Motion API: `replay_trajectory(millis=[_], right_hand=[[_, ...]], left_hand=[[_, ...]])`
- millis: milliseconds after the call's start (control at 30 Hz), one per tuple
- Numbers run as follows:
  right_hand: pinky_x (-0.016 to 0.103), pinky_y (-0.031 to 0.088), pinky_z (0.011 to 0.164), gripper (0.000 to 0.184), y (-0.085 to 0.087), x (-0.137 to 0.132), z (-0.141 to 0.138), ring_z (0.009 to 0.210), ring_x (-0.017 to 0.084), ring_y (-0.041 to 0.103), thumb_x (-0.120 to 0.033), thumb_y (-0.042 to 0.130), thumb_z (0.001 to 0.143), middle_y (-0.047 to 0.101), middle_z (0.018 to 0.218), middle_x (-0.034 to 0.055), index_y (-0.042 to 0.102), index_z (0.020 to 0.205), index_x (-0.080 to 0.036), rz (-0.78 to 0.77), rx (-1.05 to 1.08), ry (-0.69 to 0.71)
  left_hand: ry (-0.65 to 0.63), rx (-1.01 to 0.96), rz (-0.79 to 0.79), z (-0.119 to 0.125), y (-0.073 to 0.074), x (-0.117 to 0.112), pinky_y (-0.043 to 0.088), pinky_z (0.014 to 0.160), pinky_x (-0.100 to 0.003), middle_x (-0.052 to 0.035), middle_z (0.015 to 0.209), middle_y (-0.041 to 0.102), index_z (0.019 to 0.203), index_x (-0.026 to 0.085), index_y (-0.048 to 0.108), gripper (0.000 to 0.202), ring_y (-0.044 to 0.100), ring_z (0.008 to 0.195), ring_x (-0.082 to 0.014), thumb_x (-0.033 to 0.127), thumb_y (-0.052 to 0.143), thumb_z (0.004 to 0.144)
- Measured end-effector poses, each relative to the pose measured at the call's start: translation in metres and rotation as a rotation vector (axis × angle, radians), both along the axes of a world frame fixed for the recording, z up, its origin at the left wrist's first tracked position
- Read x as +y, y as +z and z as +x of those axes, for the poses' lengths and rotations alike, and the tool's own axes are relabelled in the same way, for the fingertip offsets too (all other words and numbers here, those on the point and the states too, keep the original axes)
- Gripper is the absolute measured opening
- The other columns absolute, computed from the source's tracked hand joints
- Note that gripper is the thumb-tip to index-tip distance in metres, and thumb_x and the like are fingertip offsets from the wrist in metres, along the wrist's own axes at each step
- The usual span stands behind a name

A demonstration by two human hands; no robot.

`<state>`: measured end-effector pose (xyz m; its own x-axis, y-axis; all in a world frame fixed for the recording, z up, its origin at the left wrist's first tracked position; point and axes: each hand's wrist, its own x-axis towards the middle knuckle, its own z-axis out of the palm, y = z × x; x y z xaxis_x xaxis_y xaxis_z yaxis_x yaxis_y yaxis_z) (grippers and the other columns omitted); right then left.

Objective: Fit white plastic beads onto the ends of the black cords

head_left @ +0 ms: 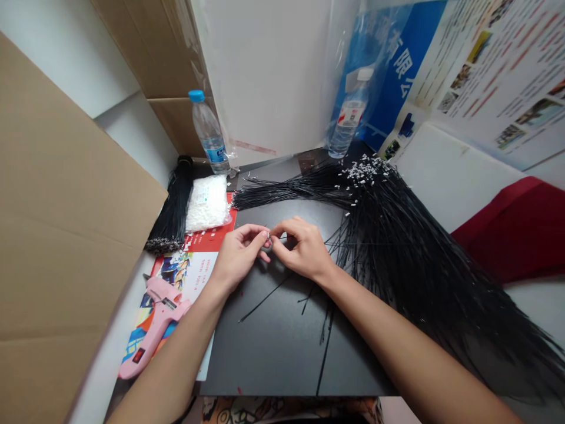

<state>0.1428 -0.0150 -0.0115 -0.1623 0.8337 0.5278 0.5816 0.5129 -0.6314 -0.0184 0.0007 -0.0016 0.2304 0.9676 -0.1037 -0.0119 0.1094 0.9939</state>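
My left hand (238,253) and my right hand (300,247) meet over a black mat (273,347), fingertips pinched together around a tiny white clip (268,236) on the end of a thin black cord (265,297). The cord trails down and left across the mat. A big fan of black cords with white clips (397,235) lies just right of my right hand. A bag of white clips (206,203) and a bundle of bare black cords (172,212) lie up and left of my left hand.
A pink glue gun (154,324) lies on a printed sheet at the left. Two water bottles (209,132) (348,115) stand at the back. Cardboard panels (53,235) wall the left side; a red cloth (516,229) lies at the right.
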Motion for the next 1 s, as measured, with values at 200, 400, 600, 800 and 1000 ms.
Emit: replay_trajectory(millis=[200, 400, 600, 800, 1000], right_hand=[[0.028, 0.04, 0.071, 0.014, -0.0018, 0.0009, 0.0015, 0.067, 0.013, 0.054, -0.019, 0.06, 0.086, 0.071, 0.073, 0.0, 0.066, 0.073, -0.019, 0.034, -0.025, 0.013], [0.028, 0.04, 0.07, 0.014, -0.0061, 0.0015, 0.0018, 0.068, 0.014, 0.053, -0.02, 0.06, 0.086, 0.069, 0.071, 0.0009, 0.063, 0.072, -0.019, 0.017, -0.046, 0.0], [0.028, 0.041, 0.068, 0.014, -0.0067, -0.0007, -0.0017, 0.069, 0.015, 0.055, -0.02, 0.059, 0.087, 0.069, 0.073, 0.0024, 0.061, 0.073, -0.019, -0.064, -0.056, -0.036], [0.028, 0.042, 0.069, 0.011, -0.007, -0.0009, -0.0053, 0.068, 0.015, 0.058, -0.02, 0.061, 0.089, 0.071, 0.075, 0.0023, 0.067, 0.08, -0.019, -0.166, -0.028, -0.068], [0.028, 0.042, 0.069, 0.013, -0.0056, -0.0014, -0.0043, 0.071, 0.015, 0.059, -0.024, 0.061, 0.09, 0.072, 0.077, 0.0026, 0.068, 0.081, -0.018, -0.165, -0.022, -0.054]], left_hand=[[-0.008, 0.002, -0.001, 0.0009, -0.0005, 0.0002, 0.052, 0.051, -0.023, -0.0011, 0.072, 0.069, 0.086, 0.012, 0.068, 0.028, 0.062, 0.049, -0.0097, 0.036, 0.078, 0.074], [-0.011, 0.107, 0.088, 0.0, -0.0031, 0.0008, 0.051, 0.05, -0.022, -0.0027, 0.076, 0.071, 0.087, 0.013, 0.069, 0.026, 0.063, 0.049, -0.0101, 0.037, 0.074, 0.078], [0.04, 0.223, 0.173, -0.0004, -0.004, -0.0023, 0.053, 0.05, -0.022, -0.0064, 0.085, 0.074, 0.09, 0.013, 0.071, 0.025, 0.064, 0.05, -0.0107, 0.037, 0.071, 0.082], [0.085, 0.177, 0.138, 0.0012, -0.0032, -0.002, 0.055, 0.053, -0.024, -0.0071, 0.081, 0.075, 0.086, 0.012, 0.071, 0.028, 0.068, 0.054, -0.0136, 0.038, 0.076, 0.077], [0.076, 0.1, 0.081, 0.0014, -0.0043, 0.0011, 0.055, 0.056, -0.026, -0.005, 0.077, 0.074, 0.082, 0.013, 0.069, 0.03, 0.067, 0.056, -0.0139, 0.04, 0.078, 0.073]])
